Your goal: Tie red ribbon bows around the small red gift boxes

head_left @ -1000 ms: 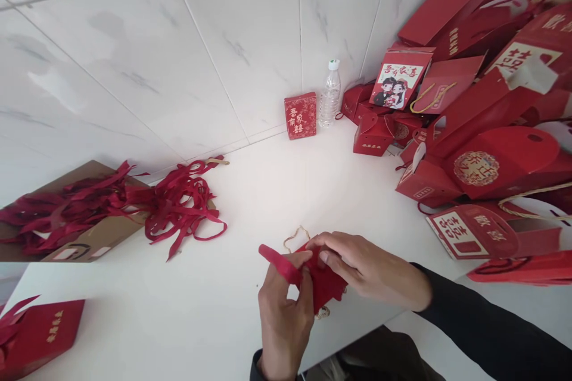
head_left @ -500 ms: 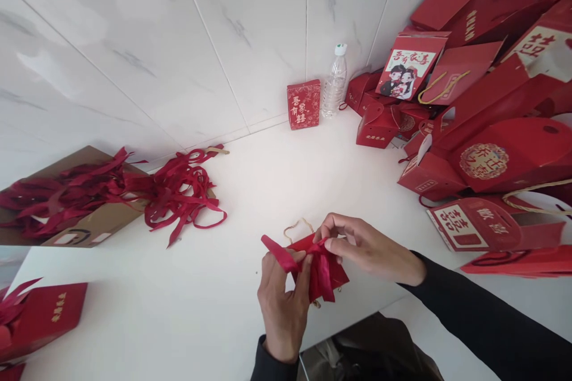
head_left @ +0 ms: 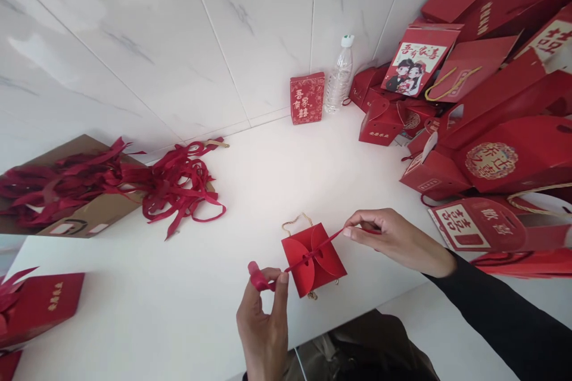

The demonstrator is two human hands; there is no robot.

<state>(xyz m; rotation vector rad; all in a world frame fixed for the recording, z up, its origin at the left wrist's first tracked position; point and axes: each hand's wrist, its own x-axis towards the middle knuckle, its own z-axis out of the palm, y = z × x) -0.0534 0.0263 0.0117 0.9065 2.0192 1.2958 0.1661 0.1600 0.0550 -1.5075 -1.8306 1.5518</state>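
A small red box (head_left: 315, 259) with rounded overlapping flaps and gold cord handles lies on the white table near its front edge. Through the holes in its flaps runs a dark red ribbon (head_left: 330, 239), stretched across the top. My left hand (head_left: 267, 315), to the left of the box, pinches one end, and a loose tail curls above the fingers. To the right, my right hand (head_left: 382, 235) pinches the other end between thumb and fingertips. Neither hand touches the box itself.
A cardboard box (head_left: 96, 214) overflows with red ribbons at the left. Below it stands a ribboned red box (head_left: 49, 306). A small red packet (head_left: 307, 99) and a plastic bottle (head_left: 339, 77) are by the tiled wall. Red gift boxes (head_left: 491, 155) are piled at the right.
My hands have moved apart, left hand down and left, right hand to the right. The bunched ribbon over the box is now drawn into a straight line, and the box flaps show.
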